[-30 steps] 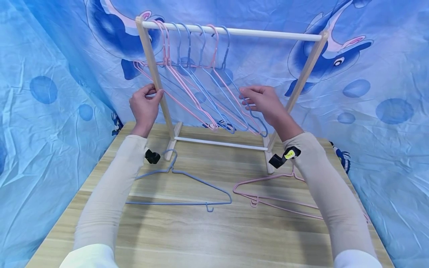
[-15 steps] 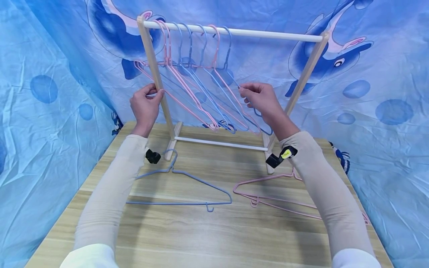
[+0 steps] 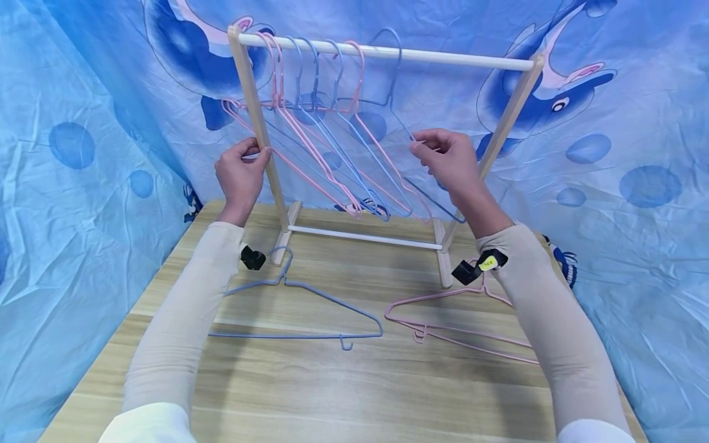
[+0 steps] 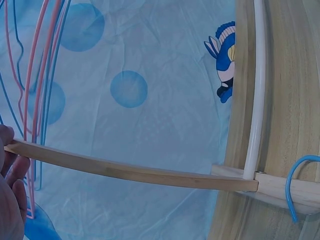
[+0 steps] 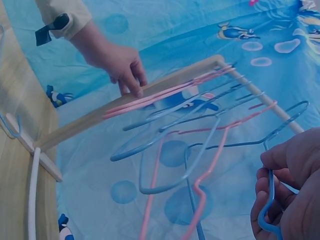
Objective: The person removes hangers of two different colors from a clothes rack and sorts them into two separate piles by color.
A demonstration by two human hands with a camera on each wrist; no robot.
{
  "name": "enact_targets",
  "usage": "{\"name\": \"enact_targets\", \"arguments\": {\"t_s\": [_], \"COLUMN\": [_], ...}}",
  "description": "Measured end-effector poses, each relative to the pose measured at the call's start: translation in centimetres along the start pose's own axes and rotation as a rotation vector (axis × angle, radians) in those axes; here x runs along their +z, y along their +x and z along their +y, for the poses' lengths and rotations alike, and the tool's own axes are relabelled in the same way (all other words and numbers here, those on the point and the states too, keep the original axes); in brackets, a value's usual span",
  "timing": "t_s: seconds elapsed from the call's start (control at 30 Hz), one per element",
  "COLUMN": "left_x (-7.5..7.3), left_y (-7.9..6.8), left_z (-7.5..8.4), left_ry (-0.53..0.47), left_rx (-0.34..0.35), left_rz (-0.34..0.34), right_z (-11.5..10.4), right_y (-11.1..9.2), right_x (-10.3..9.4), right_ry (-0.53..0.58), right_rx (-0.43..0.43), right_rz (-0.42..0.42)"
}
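With thumb and fingers my right hand (image 3: 451, 163) pinches the sloping arm of a blue hanger (image 3: 396, 77). That hanger's hook arches above the white top rail (image 3: 460, 58) of a small wooden rack, its tip still behind the rail. In the right wrist view, the same blue hanger (image 5: 270, 187) runs down through the fingers. My left hand (image 3: 240, 175) grips the rack's left post (image 3: 249, 86), also seen as a wooden bar (image 4: 120, 170) in the left wrist view. Several pink hangers (image 3: 279, 67) and blue hangers (image 3: 300, 74) hang left of the held one.
A blue hanger (image 3: 332, 301) lies on the wooden table (image 3: 343, 394) before the rack. Pink hangers (image 3: 432, 296) lie at the right, partly under my right forearm. The rack's lower bar (image 3: 365, 236) and right post (image 3: 509, 123) stand behind; blue patterned cloth (image 3: 637, 246) surrounds the table.
My right hand has taken hold of the rightmost blue hanger and moved it up and right, so its hook has risen off the rail. My left hand stays on the post.
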State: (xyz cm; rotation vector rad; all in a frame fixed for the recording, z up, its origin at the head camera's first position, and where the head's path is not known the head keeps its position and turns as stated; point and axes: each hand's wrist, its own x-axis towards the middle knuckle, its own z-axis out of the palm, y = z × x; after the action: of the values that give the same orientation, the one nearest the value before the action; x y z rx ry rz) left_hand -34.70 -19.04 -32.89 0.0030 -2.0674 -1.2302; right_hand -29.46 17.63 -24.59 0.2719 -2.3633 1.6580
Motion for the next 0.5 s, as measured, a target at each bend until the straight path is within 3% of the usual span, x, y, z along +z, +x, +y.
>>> {"name": "enact_targets", "arguments": {"t_s": [0.23, 0.5], "left_x": [0.0, -0.1], "left_y": [0.0, 0.0], "left_z": [0.0, 0.1], "left_ry": [-0.004, -0.009], "left_rx": [0.002, -0.006], "left_rz": [0.001, -0.001], "right_z": [0.2, 1.4], "right_y": [-1.4, -2.9], "right_x": [-1.8, -3.1], "right_ry": [0.054, 0.029], "right_rx": [-0.022, -0.018], "right_rz": [0.040, 0.058]}}
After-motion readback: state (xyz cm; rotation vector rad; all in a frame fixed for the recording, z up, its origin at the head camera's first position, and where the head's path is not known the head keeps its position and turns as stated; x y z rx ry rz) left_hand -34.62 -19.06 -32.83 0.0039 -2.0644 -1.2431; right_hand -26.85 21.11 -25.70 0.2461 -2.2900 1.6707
